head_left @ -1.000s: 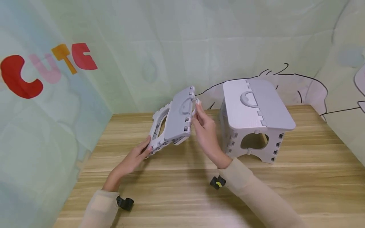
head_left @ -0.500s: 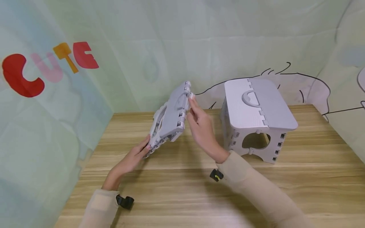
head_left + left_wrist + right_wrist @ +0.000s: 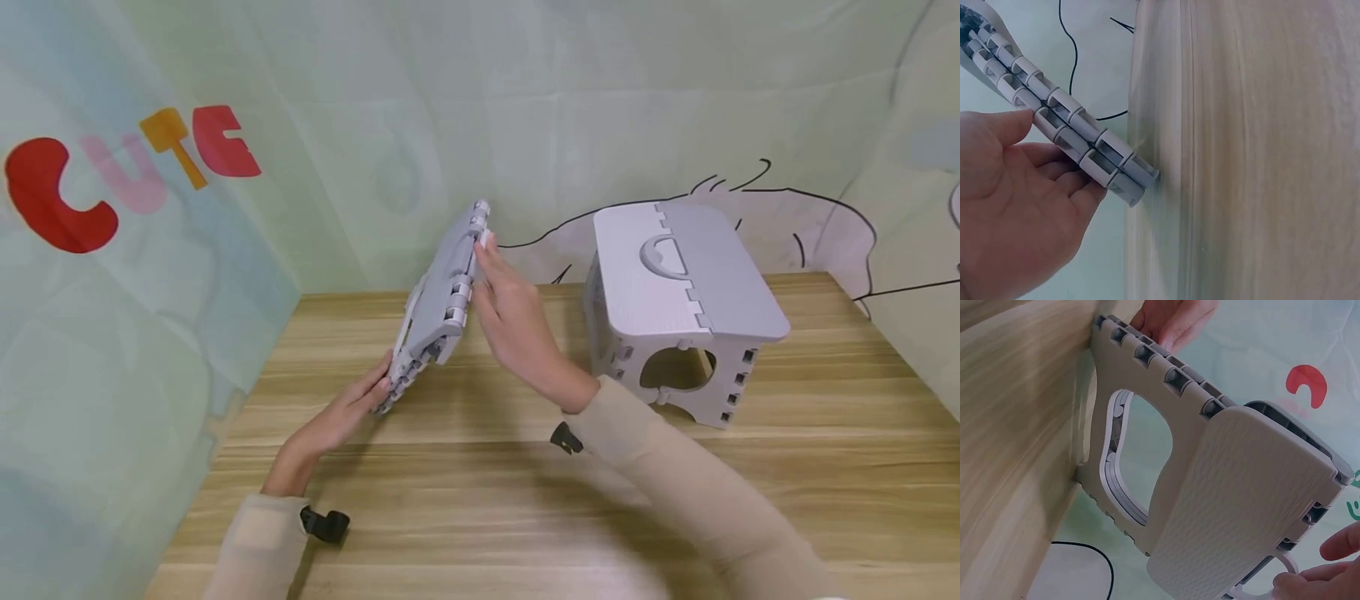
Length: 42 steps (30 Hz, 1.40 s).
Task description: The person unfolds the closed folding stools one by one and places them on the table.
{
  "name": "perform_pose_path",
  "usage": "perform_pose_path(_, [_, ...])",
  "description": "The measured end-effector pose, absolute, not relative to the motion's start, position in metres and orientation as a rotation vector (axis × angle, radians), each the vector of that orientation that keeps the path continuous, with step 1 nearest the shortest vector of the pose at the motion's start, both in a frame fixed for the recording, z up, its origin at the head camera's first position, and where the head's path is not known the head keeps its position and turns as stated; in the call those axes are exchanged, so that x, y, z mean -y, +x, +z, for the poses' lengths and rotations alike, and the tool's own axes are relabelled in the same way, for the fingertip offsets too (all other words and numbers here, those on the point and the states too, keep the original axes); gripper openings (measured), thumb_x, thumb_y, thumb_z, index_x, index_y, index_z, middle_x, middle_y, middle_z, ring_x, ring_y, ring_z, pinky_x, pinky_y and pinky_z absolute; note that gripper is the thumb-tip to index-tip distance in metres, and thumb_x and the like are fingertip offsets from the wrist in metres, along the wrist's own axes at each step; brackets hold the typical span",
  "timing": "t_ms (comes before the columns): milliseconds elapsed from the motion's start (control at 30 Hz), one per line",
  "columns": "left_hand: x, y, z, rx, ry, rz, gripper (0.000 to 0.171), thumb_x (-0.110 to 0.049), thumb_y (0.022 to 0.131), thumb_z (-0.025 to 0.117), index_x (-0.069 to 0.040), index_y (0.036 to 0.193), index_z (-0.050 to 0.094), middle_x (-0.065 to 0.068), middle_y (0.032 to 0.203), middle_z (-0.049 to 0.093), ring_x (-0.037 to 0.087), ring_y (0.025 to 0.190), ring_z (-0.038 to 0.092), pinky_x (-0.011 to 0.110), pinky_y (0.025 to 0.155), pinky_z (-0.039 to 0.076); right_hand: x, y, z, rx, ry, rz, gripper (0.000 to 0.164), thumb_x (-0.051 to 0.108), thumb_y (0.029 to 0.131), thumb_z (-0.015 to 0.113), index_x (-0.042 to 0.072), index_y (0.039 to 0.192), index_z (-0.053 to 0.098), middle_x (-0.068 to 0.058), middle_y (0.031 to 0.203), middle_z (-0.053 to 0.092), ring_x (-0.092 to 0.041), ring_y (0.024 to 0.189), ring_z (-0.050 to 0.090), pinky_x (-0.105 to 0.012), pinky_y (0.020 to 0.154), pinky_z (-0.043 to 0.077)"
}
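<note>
A grey folding step stool (image 3: pixel 447 279), partly folded with its two panel halves close together, leans over the left part of the wooden table. My left hand (image 3: pixel 341 418) holds its hinged lower edge, thumb on one side and fingers on the other, as the left wrist view shows. At the upper edge, my right hand (image 3: pixel 517 325) holds the stool's carry handle; in the right wrist view the fingers (image 3: pixel 1310 584) are around the handle loop. In that view the oval leg opening shows below the seat panel (image 3: pixel 1241 494).
A second grey folding stool (image 3: pixel 660 271) stands unfolded on the table (image 3: pixel 465 500) to the right of my right hand. A printed cloth backdrop (image 3: pixel 360 125) hangs close behind the table and along its left side.
The held stool has tilted more upright, and its folded panels have drawn closer together. My right hand has moved left and slightly up with the handle; the left hand has stayed nearly in place.
</note>
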<state>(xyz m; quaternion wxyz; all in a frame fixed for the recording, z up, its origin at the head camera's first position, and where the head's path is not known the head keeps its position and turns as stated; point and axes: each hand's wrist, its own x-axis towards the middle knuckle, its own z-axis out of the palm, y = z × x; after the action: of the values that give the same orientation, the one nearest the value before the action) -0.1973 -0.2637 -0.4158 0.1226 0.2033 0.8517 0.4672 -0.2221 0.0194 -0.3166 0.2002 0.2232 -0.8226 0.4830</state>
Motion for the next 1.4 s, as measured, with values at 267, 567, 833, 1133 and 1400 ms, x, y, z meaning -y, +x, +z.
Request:
perform_pose_path(267, [0.267,-0.196,-0.417,-2.468,0.55,1.416,0.054,-0.019,0.111,0.031,0.001,0.158,0.011,0.029,0.16,0.011,0.049,0.145,0.014,0.063,0.115,0.013,-0.012,-0.226,-0.308,2.339,0.706,1.271,0.046,0.002,0.104,0.04,-0.001,0.15,0.039,-0.017,0.158,0.027,-0.022,0.116,0.058,-0.027,0.063,0.046])
perform_pose_path(567, [0.273,-0.197,-0.418,-2.42,0.514,1.477,0.054,-0.021,0.111,0.028,-0.003,0.159,0.011,0.032,0.159,0.01,0.053,0.144,0.012,0.065,0.116,0.01,-0.001,-0.231,-0.298,2.364,0.769,1.191,0.045,0.003,0.105,0.039,-0.001,0.15,0.039,-0.017,0.158,0.027,-0.025,0.092,0.063,-0.023,0.059,0.043])
perform_pose_path(833, [0.277,-0.199,-0.42,-2.406,0.479,1.488,0.055,-0.023,0.111,0.029,0.004,0.157,0.012,0.03,0.16,0.011,0.047,0.146,0.01,0.061,0.117,0.01,0.011,-0.235,-0.29,2.379,0.8,1.151,0.045,0.003,0.105,0.042,-0.002,0.149,0.04,-0.019,0.157,0.029,-0.026,0.14,0.037,-0.016,0.082,0.05])
perform_pose_path(1133, [0.282,-0.198,-0.419,-2.349,0.484,1.551,0.054,-0.018,0.111,0.026,0.013,0.153,0.011,0.035,0.157,0.013,0.048,0.145,0.013,0.049,0.116,0.017,0.025,-0.241,-0.279,2.477,0.852,1.05,0.047,0.004,0.105,0.041,-0.001,0.152,0.035,-0.016,0.159,0.024,-0.019,0.143,0.029,-0.014,0.075,0.049])
perform_pose_path(1400, [0.282,-0.198,-0.419,-2.276,0.403,1.648,0.054,-0.016,0.111,0.024,0.017,0.151,0.007,0.037,0.157,0.008,0.049,0.145,0.01,0.051,0.117,0.014,0.037,-0.247,-0.274,2.474,0.889,0.995,0.047,0.006,0.106,0.042,-0.001,0.152,0.036,-0.016,0.159,0.025,-0.021,0.143,0.029,-0.016,0.098,0.046])
